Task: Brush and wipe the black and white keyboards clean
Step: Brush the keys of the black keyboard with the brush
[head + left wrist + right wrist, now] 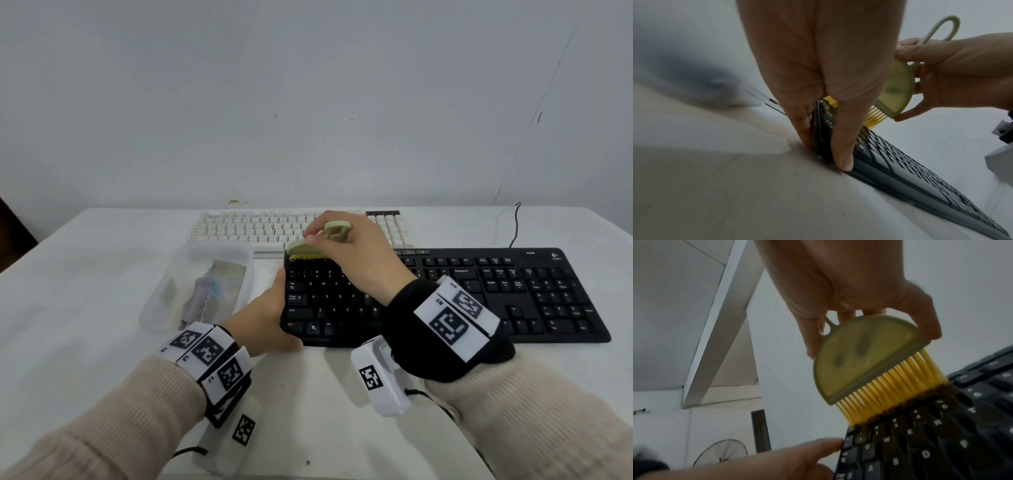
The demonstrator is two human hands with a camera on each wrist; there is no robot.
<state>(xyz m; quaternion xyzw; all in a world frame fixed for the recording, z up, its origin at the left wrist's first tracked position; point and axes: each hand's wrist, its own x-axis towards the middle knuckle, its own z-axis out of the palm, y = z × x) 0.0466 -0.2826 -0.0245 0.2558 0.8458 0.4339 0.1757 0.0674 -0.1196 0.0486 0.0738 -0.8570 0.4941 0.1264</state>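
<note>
Nearest, the left hand (265, 317) clamps the black keyboard's (479, 294) left end on the worktop (85, 274); the white keyboard (260, 228) lies behind. Right hand (349, 253) fingers pinch the green brush (301, 247), bristles on the top row. Brushing is likely underway; next, sweep along the rows.

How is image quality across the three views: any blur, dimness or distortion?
Head view: evenly lit and sharp, black keyboard legends readable, table edge bowed by the wide lens. Left wrist view: left hand close and soft, dark smear at left. Right wrist view: dim, brush bristles slightly blurred.
</note>
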